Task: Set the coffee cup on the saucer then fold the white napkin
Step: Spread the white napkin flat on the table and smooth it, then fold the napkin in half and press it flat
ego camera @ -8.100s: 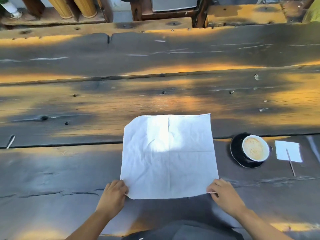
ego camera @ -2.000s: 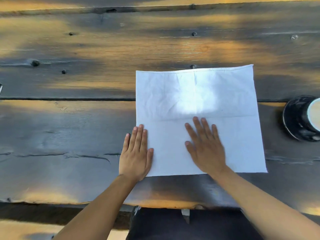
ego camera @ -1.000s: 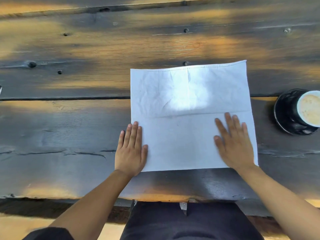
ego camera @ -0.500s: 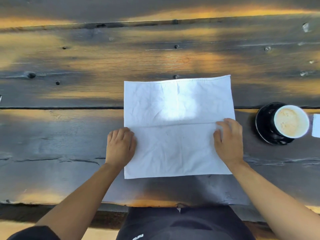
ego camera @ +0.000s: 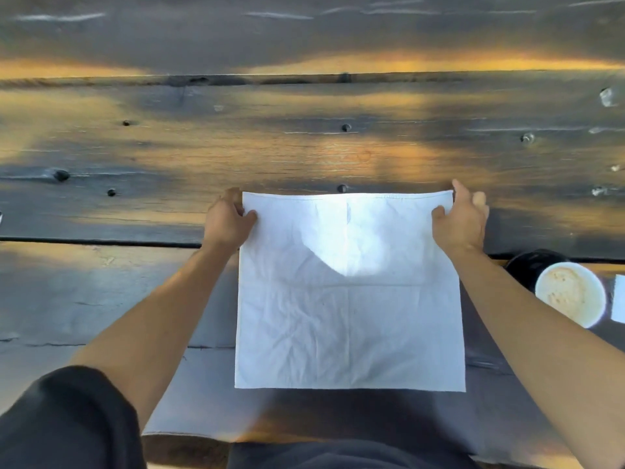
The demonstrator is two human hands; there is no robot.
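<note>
Folding white napkin [ego camera: 348,299]: far corners pinched between thumb and fingers of left hand [ego camera: 227,221] and right hand [ego camera: 460,221]. Corners best drawn evenly toward near edge, then aligned; coffee cup [ego camera: 570,293] just beside right forearm to be avoided.

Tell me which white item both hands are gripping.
The large white napkin, gripped at its far corners by left hand and right hand; the small white paper lies untouched.

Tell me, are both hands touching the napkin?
Touching. The head view shows the left hand and right hand each pinching a far corner of the napkin.
</note>
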